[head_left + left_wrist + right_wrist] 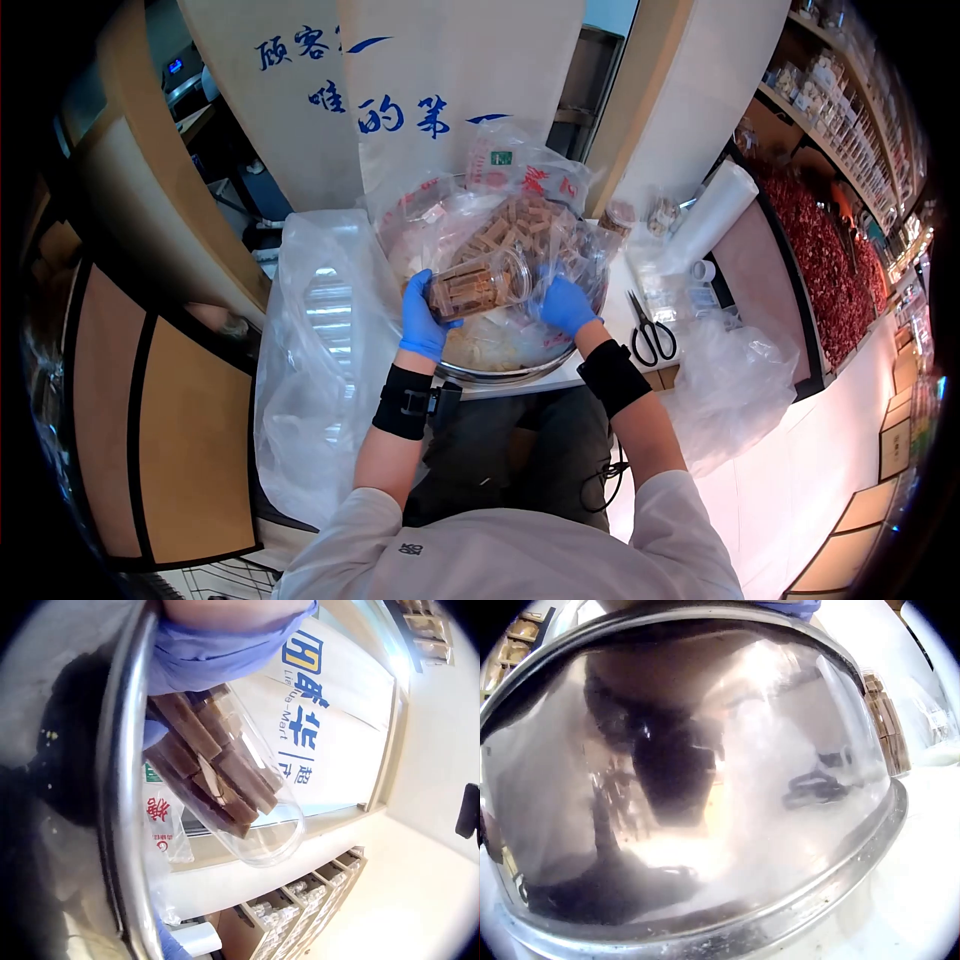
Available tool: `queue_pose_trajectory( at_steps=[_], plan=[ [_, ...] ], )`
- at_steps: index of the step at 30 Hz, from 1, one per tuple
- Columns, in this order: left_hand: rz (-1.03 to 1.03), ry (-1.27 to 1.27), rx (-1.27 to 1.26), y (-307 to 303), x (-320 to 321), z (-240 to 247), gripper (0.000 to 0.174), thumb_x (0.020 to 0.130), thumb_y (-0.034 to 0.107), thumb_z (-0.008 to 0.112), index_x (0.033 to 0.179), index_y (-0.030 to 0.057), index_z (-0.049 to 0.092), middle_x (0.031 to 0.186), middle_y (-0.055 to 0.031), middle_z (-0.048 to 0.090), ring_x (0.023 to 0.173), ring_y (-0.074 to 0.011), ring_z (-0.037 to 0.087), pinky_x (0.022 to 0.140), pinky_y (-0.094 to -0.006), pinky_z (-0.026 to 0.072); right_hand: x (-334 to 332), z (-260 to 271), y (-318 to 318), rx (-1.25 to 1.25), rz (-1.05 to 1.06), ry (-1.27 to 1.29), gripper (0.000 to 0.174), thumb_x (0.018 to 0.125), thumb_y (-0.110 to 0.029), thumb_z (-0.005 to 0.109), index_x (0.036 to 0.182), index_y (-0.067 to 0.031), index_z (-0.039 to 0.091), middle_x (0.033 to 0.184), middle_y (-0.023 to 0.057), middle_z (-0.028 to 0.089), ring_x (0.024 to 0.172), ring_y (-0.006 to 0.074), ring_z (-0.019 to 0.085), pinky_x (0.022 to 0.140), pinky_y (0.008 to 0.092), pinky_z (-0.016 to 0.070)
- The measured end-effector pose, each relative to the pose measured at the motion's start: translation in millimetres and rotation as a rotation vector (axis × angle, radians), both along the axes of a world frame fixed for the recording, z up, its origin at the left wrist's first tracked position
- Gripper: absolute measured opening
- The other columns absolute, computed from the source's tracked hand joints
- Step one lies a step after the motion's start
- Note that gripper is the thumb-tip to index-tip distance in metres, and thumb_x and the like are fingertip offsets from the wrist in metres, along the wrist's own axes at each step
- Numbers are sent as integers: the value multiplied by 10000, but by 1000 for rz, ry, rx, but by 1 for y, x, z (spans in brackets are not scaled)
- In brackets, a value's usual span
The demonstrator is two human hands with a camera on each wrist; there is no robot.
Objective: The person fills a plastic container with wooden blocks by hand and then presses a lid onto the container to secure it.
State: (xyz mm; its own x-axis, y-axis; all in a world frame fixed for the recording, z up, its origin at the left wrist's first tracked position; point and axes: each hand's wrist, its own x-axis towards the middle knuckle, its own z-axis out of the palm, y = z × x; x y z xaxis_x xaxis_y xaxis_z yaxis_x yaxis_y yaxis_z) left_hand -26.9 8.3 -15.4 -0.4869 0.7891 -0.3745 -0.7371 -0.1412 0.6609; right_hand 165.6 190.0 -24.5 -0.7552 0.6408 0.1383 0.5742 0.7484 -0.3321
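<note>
My blue-gloved left hand [424, 315] grips a clear plastic jar [475, 284] lying on its side over a steel basin [500, 377]. Brown block-shaped sticks [217, 761] fill much of the jar; its rounded clear end shows in the left wrist view. A clear plastic bag [588, 190] with red print lies in the basin, with a heap of similar brown sticks [525, 225] in it. At the bag's near right side is my gloved right hand [567, 303], close to the jar's end. Its fingertips are hidden, so I cannot tell what they hold.
Black-handled scissors [652, 335] lie right of the basin, near a crumpled clear bag [735, 370] and a plastic roll [715, 215]. A large clear plastic bag [325, 330] stands at left. Another container of brown pieces [885, 724] is beside the basin.
</note>
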Motion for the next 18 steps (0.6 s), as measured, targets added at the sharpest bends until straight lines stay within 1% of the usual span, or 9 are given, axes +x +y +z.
queue_pose_trajectory(
  at_steps=[1,3,4,5,6,8,10,12,18],
  plan=[
    [26,15,24,0,1,-1,382,782,520,524,998,218,613,940,-7,649,826,-226,629,549,-401,454,1,-3,4,3,3,-6,505,790,-388,577,1171,-61,524,1093,266,567,913,405,605,788,458,501],
    [59,25,49,-2,3,0,368,793,510,522,991,213,611,919,-10,651,808,-216,634,508,-384,468,2,-8,10,139,-1,-190,398,799,-379,570,1003,-40,613,896,238,636,808,392,622,743,459,496],
    [94,22,53,-2,5,4,359,804,502,517,984,205,607,901,-16,651,786,-207,636,467,-361,472,1,-21,20,142,5,-194,398,799,-379,570,1003,-40,613,896,238,636,808,392,622,743,459,496],
    [129,20,55,-3,5,6,351,815,494,512,976,197,604,883,-23,650,763,-198,639,425,-338,476,0,-35,27,158,-14,-141,391,808,-391,565,944,-31,630,853,236,635,776,392,617,727,455,494],
    [131,18,54,-3,4,3,351,815,494,512,976,197,604,883,-23,650,763,-198,639,425,-338,476,-1,-44,32,172,-35,-88,397,818,-404,560,885,-22,646,810,233,635,744,393,613,712,451,492],
    [152,-1,101,-1,1,-2,360,820,494,504,975,183,599,860,-30,645,729,-193,637,389,-318,471,1,-17,13,117,-27,-118,419,824,-420,558,868,-13,647,791,231,631,735,391,608,702,447,488],
    [145,-26,111,-2,1,-1,362,821,498,502,977,185,599,864,-29,644,741,-195,635,404,-323,470,1,-15,10,63,-16,-151,442,829,-436,556,850,-4,648,771,229,628,727,389,603,693,444,484],
    [139,-51,121,-4,1,1,365,821,501,499,979,187,600,867,-27,643,753,-198,633,419,-328,470,1,-25,16,155,-19,-24,485,822,-468,565,818,10,650,761,224,628,728,387,597,689,444,475],
    [170,-81,70,-5,3,6,381,814,515,501,1024,209,586,957,-20,633,854,-213,617,504,-364,475,5,-30,24,181,64,-47,471,813,-453,586,854,13,644,774,215,633,733,367,603,693,435,476]
  ],
)
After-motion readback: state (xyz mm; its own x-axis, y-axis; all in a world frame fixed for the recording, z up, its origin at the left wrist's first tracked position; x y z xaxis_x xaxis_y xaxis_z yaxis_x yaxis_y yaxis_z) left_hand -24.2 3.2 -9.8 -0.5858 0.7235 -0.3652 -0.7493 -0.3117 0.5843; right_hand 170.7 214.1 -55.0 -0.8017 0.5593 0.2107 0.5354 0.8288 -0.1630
